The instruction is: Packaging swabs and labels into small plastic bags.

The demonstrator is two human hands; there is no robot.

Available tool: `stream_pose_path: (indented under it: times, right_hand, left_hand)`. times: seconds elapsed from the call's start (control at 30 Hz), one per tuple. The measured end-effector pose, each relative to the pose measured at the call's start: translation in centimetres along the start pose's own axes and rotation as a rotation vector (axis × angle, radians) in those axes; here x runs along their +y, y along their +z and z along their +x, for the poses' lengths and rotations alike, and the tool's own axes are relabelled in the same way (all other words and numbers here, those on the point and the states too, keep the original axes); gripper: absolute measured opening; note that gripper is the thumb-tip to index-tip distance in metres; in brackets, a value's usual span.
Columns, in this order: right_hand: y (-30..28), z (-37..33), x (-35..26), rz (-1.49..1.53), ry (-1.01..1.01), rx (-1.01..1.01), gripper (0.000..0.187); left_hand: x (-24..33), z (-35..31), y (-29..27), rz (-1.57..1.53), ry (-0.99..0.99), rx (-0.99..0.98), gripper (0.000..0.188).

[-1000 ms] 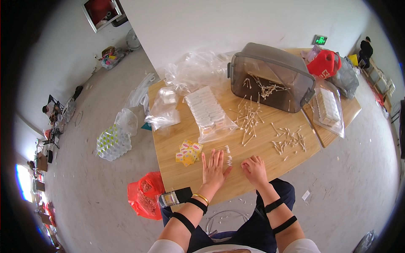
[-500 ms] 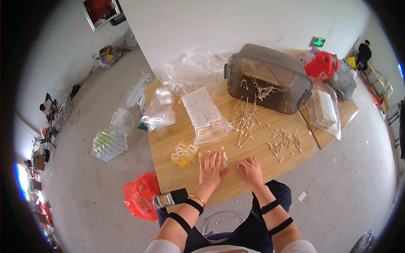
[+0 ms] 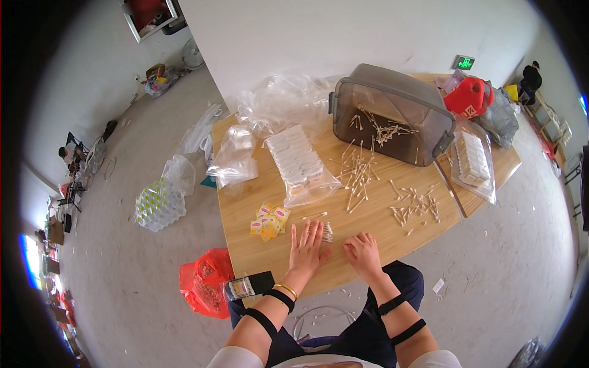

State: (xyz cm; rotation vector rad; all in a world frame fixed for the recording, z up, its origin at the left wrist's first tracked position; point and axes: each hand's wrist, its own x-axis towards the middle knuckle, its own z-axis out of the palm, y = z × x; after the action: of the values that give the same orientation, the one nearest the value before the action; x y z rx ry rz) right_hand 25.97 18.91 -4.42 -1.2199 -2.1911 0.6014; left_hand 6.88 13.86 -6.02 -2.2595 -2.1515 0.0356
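Note:
My left hand [image 3: 307,248] lies flat on the table with its fingers stretched out. Beside its fingertips is a small row of cotton swabs [image 3: 328,232], partly hidden by the hand. One single swab [image 3: 315,215] lies just beyond it. My right hand [image 3: 363,253] rests on the table a short way to the right, fingers curled in; whatever they hold, if anything, is hidden. Left of my left hand is a loose pile of small yellow-and-white cards [image 3: 269,222]. Loose cotton swabs [image 3: 417,207] lie scattered beyond my right hand, with another heap [image 3: 357,175] farther back.
A grey see-through bin [image 3: 392,92] lies tipped on its side, swabs spilling from it. A clear bag of white packs [image 3: 296,161] and crumpled plastic [image 3: 279,107] lie behind. A red jug [image 3: 469,97] stands far right; a red bag [image 3: 205,285] hangs by the left edge.
Both hands stay almost in place. The left hand covers slightly more of the row of cotton swabs, and the view has shifted a little.

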Motion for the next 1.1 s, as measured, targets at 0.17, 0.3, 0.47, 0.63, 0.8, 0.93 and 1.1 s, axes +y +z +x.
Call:
stream_pose_path:
  times: [0.17,0.3,0.47,0.63,0.8,0.93,1.1]
  right_hand:
    - [0.2,1.3,-0.6,0.007,-0.013,0.003,0.013]
    - [2.0,4.2,-0.7,-0.002,-0.139,0.022,0.027]
    - [3.1,7.0,-1.4,-0.114,-0.158,-0.113,0.033]
    - [3.1,7.4,-1.1,-0.176,-0.182,-0.154,0.031]
    - [2.6,6.4,-0.8,-0.115,-0.228,-0.144,0.025]
    - [2.4,7.0,-0.7,-0.106,-0.25,-0.153,0.025]
    - [2.4,8.2,-1.0,-0.172,-0.217,-0.171,0.027]
  left_hand:
    - [0.2,-0.2,-0.4,-0.011,-0.011,-0.027,0.081]
    - [0.3,-0.4,-0.1,-0.048,-0.007,-0.05,0.078]
    - [0.5,-0.7,0.8,-0.076,0.001,0.018,0.08]
    - [0.2,-1.5,0.8,-0.219,0.001,0.093,0.079]
    - [0.1,-2.0,0.8,-0.215,0.023,0.123,0.08]
    - [0.0,-1.8,0.5,-0.209,0.033,0.108,0.081]
    - [-0.2,-1.9,0.5,-0.145,0.049,0.119,0.08]
